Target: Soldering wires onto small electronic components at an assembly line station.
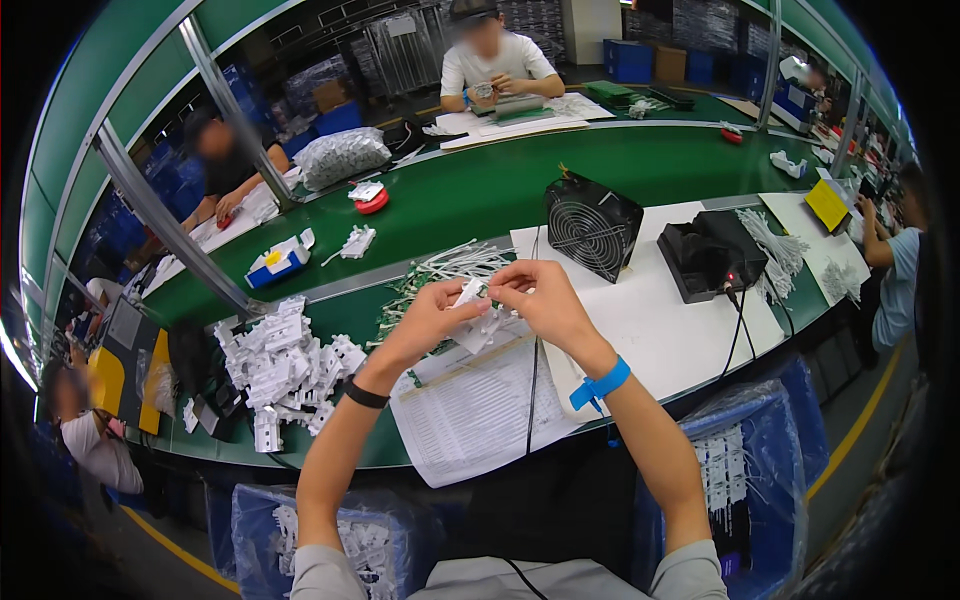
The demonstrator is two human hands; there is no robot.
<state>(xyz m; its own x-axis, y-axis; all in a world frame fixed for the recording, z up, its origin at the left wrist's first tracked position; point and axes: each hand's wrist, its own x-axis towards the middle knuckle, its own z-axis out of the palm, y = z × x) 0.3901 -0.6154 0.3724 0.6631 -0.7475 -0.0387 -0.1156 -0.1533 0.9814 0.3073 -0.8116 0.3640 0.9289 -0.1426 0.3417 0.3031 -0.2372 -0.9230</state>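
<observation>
Both my hands meet over the bench, fingers closed around a white plastic housing. My left hand grips it from the left, thumb on top. On its right side my right hand pinches at its upper edge; any small part between those fingertips is too small to make out. Just beyond my hands lies a bundle of white cables with small green boards at their ends. Below the hands is a printed sheet. A heap of white plastic housings spreads to the left.
A black fan and a black box with cords stand to the right on white board. More white cables lie beyond. Blue lined bins flank me below the bench. Across the green conveyor sits a co-worker.
</observation>
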